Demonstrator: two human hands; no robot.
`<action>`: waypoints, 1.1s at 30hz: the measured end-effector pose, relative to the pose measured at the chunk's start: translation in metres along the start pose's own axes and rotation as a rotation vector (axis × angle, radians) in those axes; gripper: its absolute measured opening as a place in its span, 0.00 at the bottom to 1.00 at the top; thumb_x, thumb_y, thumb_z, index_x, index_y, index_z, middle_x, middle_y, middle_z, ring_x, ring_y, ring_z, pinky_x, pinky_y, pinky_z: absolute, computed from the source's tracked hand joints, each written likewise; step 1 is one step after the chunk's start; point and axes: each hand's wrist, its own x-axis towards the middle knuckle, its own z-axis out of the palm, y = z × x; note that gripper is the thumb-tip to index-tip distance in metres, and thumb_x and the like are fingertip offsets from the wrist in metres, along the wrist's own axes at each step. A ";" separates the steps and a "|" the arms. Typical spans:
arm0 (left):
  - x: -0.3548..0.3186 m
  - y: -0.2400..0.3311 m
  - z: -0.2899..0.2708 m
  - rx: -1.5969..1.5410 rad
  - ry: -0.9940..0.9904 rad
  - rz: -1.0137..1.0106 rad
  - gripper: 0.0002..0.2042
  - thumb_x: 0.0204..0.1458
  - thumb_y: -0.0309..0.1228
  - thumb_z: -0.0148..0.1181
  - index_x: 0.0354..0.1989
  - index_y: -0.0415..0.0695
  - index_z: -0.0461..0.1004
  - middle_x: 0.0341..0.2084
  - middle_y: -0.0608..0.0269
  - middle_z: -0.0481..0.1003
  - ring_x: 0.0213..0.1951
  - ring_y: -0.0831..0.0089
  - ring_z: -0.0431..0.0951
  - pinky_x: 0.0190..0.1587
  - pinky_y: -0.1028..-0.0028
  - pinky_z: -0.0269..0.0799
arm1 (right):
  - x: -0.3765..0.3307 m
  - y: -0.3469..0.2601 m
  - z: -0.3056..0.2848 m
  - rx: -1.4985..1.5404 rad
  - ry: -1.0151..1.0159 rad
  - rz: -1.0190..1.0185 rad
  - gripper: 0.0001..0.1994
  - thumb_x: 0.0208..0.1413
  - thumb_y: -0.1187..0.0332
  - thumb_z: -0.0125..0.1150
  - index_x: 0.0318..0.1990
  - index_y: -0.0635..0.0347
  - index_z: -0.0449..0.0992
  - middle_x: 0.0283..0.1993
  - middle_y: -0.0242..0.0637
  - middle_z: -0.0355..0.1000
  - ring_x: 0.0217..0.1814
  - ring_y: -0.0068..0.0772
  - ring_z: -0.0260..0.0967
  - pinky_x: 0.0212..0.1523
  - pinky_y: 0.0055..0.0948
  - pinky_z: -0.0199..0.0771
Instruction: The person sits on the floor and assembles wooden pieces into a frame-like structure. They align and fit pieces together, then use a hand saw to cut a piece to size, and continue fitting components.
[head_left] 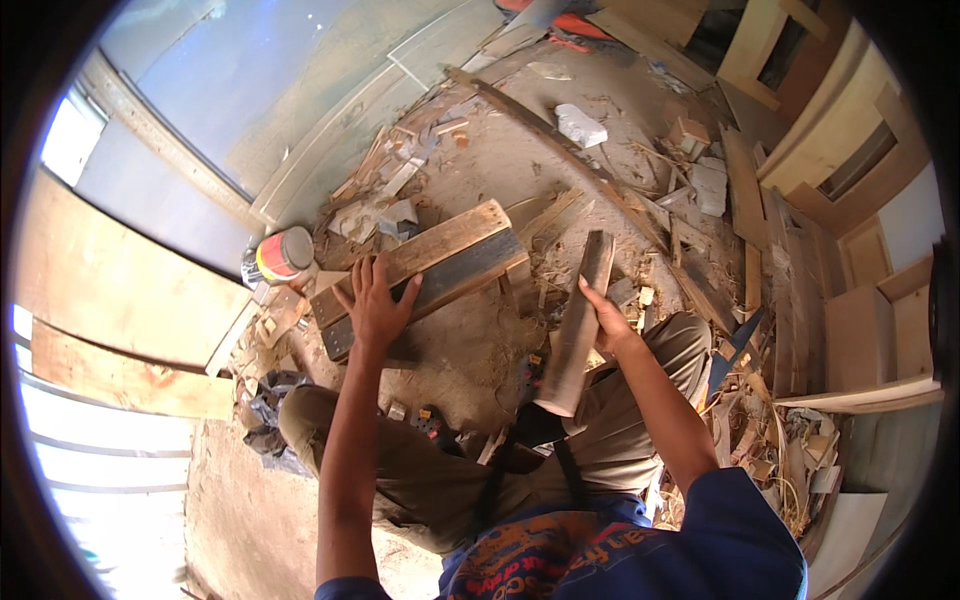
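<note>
A low wooden bench (450, 245), its top made of a brown plank and a darker grey one, stands in front of my knees. My left hand (373, 305) lies on the near left end of this top, fingers spread flat and thumb apart. In my right hand (606, 318) is a short, thick length of wood (578, 335), greyish brown with a pale cut end toward me. The thumb rests along its upper right side; the other fingers are mostly hidden behind it. The wood is held tilted above my right leg, apart from the bench.
A used paint can (285, 254) stands left of the bench by the wall. One long beam (570, 150) lies slantwise across the dirt floor. A white block (581, 125) and wood scraps are scattered about. A blue saw-like blade (737, 345) is beside my right knee. Wooden panels (855, 330) line the right.
</note>
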 end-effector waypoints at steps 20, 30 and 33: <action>0.002 0.002 0.012 -0.064 0.232 0.020 0.32 0.49 0.52 0.69 0.62 0.52 0.71 0.63 0.52 0.67 0.69 0.49 0.58 0.67 0.31 0.38 | -0.040 0.003 0.009 0.489 -0.555 -0.041 0.32 0.66 0.40 0.44 0.65 0.55 0.66 0.50 0.43 0.74 0.41 0.34 0.68 0.38 0.33 0.71; 0.002 -0.003 0.009 0.035 0.002 -0.040 0.44 0.50 0.66 0.59 0.73 0.54 0.59 0.73 0.54 0.54 0.76 0.48 0.43 0.68 0.28 0.27 | -0.043 0.003 0.019 0.354 -0.372 0.029 0.34 0.61 0.37 0.50 0.61 0.57 0.69 0.43 0.42 0.77 0.31 0.34 0.72 0.30 0.32 0.73; 0.000 0.005 0.002 0.042 -0.040 -0.041 0.51 0.48 0.71 0.56 0.75 0.52 0.53 0.75 0.53 0.48 0.77 0.48 0.38 0.68 0.30 0.24 | -0.043 -0.012 0.026 0.157 -0.329 -0.083 0.32 0.57 0.47 0.62 0.61 0.59 0.66 0.38 0.44 0.75 0.31 0.36 0.74 0.29 0.33 0.76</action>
